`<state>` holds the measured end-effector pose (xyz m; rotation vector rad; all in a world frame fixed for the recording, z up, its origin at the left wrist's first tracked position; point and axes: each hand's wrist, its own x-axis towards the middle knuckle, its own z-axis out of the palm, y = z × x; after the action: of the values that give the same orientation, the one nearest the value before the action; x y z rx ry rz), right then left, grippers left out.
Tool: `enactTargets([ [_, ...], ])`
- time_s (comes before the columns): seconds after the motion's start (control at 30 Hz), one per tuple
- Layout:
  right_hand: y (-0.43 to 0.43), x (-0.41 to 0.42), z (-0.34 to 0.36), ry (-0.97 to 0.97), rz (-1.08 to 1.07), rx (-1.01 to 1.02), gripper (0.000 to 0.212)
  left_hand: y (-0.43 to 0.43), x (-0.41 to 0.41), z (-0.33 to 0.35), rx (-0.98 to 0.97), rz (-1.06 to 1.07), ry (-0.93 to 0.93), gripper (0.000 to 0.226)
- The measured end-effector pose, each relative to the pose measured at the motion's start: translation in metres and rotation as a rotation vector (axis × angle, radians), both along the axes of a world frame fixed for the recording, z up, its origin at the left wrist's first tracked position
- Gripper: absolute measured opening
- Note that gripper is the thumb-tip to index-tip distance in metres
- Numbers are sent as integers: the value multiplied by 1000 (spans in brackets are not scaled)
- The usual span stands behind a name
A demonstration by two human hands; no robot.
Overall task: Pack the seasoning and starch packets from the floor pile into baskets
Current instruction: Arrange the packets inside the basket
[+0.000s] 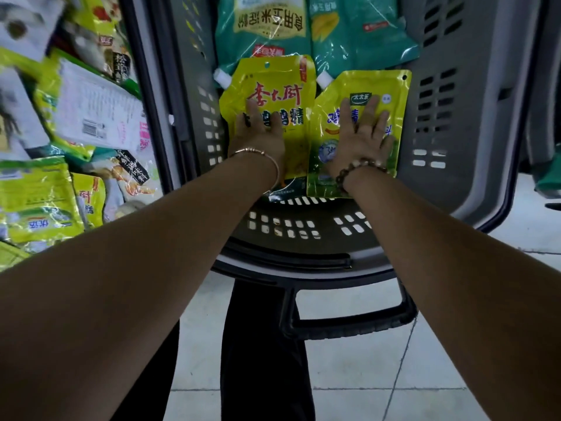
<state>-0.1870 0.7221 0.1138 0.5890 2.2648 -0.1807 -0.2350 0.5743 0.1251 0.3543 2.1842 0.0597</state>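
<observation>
Two yellow seasoning pouches lie side by side inside a grey plastic basket (455, 123). My left hand (258, 132) presses flat on the left pouch (273, 80), which bears red characters. My right hand (361, 132) presses flat on the right pouch (391, 92), fingers spread. Beyond them, two green starch packets (264, 25) (358, 34) lie further back in the basket. Left of the basket, a pile of packets (60, 123) covers the floor, mostly yellow and white.
The basket's dark handle (349, 323) hangs down near my legs over pale floor tiles (379, 375). A second dark basket rim (148, 86) runs between the pile and the basket. Something green sits at the far right edge (546, 177).
</observation>
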Motion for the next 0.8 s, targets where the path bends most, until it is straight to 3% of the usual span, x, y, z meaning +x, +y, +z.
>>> enactTargets([
  [0.13, -4, -12, 20, 172, -161, -82, 87, -7, -19, 33, 188, 118, 4, 72],
  [0.47, -70, -48, 105, 643, -231, -216, 72, -56, -37, 132, 730, 594, 272, 49],
  [0.67, -162, -84, 150, 821, -26, -390, 64, -150, -52, 135, 704, 846, 308, 49],
  [0.8, -233, -116, 150, 597, 71, -442, 65, -222, -61, 118, 559, 935, 307, 50],
])
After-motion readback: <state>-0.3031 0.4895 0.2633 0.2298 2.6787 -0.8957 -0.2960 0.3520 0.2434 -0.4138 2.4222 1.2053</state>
